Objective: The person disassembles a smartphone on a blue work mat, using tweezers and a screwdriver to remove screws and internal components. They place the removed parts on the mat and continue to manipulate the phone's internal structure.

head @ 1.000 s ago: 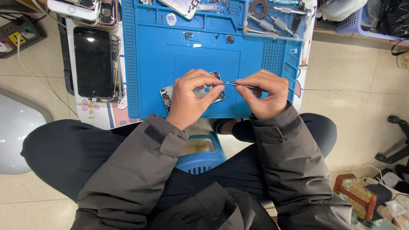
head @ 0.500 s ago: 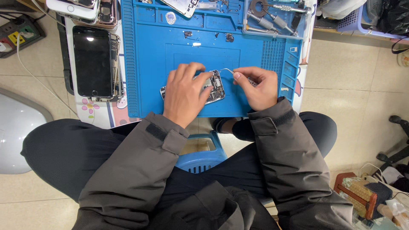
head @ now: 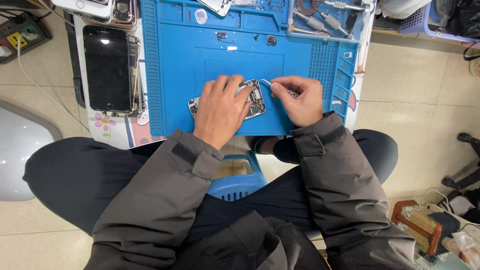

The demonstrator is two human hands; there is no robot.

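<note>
I see the opened phone (head: pixel 252 100) lying on the blue work mat (head: pixel 180 75), near its front edge, its circuit parts facing up. My left hand (head: pixel 220 107) lies flat over most of it, fingers spread and pressing it down — not curled around it. My right hand (head: pixel 300 100) sits just beside the phone's right end, fingers closed on thin metal tweezers (head: pixel 266 82) whose tip points at the phone's upper right corner. Farther up the mat, a few small loose parts (head: pixel 221 36) lie apart from each other. Metal tools (head: pixel 320 20) rest in the mat's top right tray. Left of the mat lies 1 dark-screened phone (head: pixel 107 67).
</note>
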